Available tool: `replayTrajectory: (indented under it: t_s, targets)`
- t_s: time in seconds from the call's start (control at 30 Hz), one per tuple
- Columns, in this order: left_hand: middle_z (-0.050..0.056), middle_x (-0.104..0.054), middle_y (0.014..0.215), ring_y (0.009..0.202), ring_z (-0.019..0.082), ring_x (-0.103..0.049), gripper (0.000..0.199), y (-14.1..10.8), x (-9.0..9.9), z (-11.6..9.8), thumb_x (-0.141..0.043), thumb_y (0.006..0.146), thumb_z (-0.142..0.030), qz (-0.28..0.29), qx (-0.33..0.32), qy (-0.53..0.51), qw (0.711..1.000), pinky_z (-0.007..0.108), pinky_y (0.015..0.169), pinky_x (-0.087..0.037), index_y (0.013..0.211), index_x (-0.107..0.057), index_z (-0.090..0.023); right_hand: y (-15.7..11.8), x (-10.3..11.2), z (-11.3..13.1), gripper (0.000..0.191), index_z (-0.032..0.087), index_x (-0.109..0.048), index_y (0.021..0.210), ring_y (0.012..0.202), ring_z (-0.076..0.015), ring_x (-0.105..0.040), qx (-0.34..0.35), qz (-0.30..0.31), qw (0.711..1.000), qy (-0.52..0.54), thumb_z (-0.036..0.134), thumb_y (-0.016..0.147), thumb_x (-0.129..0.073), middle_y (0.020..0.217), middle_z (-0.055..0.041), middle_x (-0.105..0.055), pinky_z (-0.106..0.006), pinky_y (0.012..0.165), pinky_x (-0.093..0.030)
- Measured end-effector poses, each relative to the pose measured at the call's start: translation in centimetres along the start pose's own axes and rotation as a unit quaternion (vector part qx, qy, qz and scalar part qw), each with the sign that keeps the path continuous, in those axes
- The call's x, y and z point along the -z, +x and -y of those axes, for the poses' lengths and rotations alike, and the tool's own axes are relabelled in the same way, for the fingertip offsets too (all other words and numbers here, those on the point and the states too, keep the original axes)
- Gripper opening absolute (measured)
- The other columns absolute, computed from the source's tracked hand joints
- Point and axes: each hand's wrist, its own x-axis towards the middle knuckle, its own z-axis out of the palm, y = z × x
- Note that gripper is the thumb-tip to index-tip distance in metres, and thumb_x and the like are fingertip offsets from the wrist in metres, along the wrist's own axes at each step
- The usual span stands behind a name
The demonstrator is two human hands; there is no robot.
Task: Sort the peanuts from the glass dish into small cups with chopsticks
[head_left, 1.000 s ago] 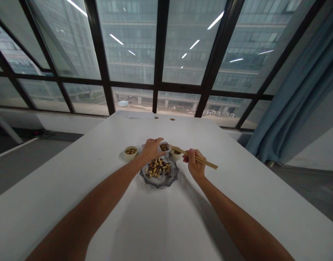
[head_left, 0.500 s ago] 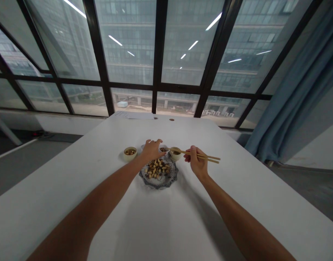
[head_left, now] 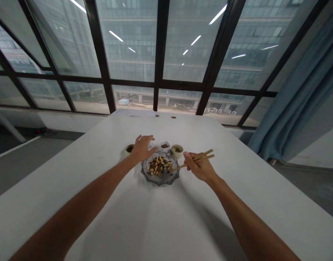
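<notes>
My right hand [head_left: 198, 165] grips a pair of wooden chopsticks [head_left: 204, 156], their tips down at the right side of a scalloped glass dish [head_left: 162, 182]. Peanut-like pieces mixed with small dark bits [head_left: 157, 166] lie in the dish. Over the dish's far left edge, my left hand [head_left: 142, 148] has its fingers spread and holds nothing. Behind the dish stand a small white bowl [head_left: 164, 146] with dark bits in it and a cream cup [head_left: 177, 151] to its right. Another cream cup [head_left: 128, 150] is partly hidden by my left hand.
The white table [head_left: 106, 203] reaches to the windows. Paper sheets [head_left: 139, 113] and two small round spots [head_left: 173, 117] are at its far end. A blue curtain [head_left: 288, 98] hangs at the right.
The chopstick tips have moved from the right cup down to the glass dish. My left hand has shifted left from beside the white bowl, now covering more of the left cup.
</notes>
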Motion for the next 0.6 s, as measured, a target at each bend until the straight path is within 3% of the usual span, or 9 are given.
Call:
replayTrajectory:
  t_s: [0.13,0.27,0.4,0.6]
  targets:
    - [0.013,-0.059,0.137,0.130,0.030,-0.050,0.039,-3.6,1.5,3.6,-0.060,0.086,-0.042,-0.095,0.064,-0.003,0.993,0.049,0.115,-0.030,0.119,-0.058,-0.020,0.0,-1.1,-0.8,0.058,0.019,-0.061,0.063,0.040,-0.0120,-0.055,-0.001,0.026,1.000,0.011,0.064,0.094,-0.041,0.050,-0.0016,-0.061,-0.022,0.039,-0.040]
    - [0.017,-0.055,0.137,0.132,0.032,-0.047,0.054,-5.6,-0.1,5.9,-0.064,0.083,-0.046,-0.148,0.155,-0.065,0.975,0.051,0.112,-0.036,0.127,-0.051,-0.018,-0.4,-2.5,-2.8,0.053,0.019,-0.064,0.069,0.043,-0.0134,-0.059,-0.028,-0.065,0.995,0.077,0.063,0.092,-0.049,0.055,-0.0035,-0.065,-0.023,0.042,-0.046]
    - [0.018,-0.055,0.135,0.126,0.030,-0.053,0.067,-6.6,-2.6,6.9,-0.068,0.079,-0.049,-0.142,0.209,-0.165,0.953,0.050,0.108,-0.041,0.133,-0.043,-0.017,-1.6,-3.0,-3.8,0.055,0.017,-0.064,0.069,0.037,-0.0127,-0.054,-0.058,-0.146,0.976,0.151,0.066,0.091,-0.050,0.051,-0.0034,-0.063,-0.023,0.036,-0.044]
    - [0.017,-0.057,0.132,0.121,0.028,-0.057,0.072,-7.2,-3.2,7.4,-0.070,0.078,-0.050,-0.119,0.235,-0.218,0.940,0.050,0.107,-0.043,0.136,-0.040,-0.018,-3.3,-3.4,-3.8,0.055,0.017,-0.066,0.070,0.039,-0.0128,-0.055,-0.065,-0.138,0.980,0.127,0.065,0.091,-0.051,0.052,-0.0041,-0.064,-0.023,0.037,-0.044]
